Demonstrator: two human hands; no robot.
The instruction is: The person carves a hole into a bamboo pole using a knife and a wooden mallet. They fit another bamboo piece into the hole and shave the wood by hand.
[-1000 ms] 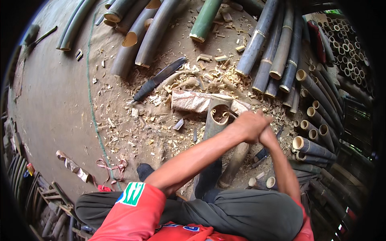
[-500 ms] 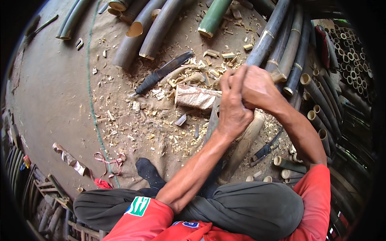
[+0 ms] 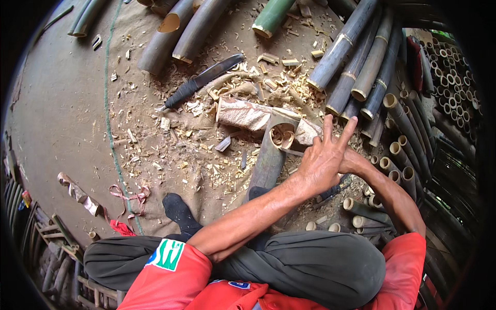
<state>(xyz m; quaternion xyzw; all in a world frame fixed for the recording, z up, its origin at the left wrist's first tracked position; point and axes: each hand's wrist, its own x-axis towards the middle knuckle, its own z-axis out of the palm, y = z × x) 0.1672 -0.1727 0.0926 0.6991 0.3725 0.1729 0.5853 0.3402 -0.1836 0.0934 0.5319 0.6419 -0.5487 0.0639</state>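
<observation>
My left hand is raised in front of my right knee, two fingers stretched out and apart. Just behind it is my right hand, its fingers mostly hidden by the left. A cut bamboo tube slants up from between my feet, its open end full of curled shavings. That end leans against a short log wrapped in shiny brownish sheeting. Left of the log lies a large knife with a dark wrapped handle. A second dark handle lies partly hidden under my wrists.
Wood shavings litter the brown ground sheet. Dark bamboo poles lie at the upper right, and a green pole at the top. Short bamboo pieces are stacked by my right knee. A pinkish string lies left of my foot.
My hands, clasped together over the log before, have moved down and right. The left fingers have spread. The bamboo tube's open end is now uncovered, and the whole view has shifted slightly.
</observation>
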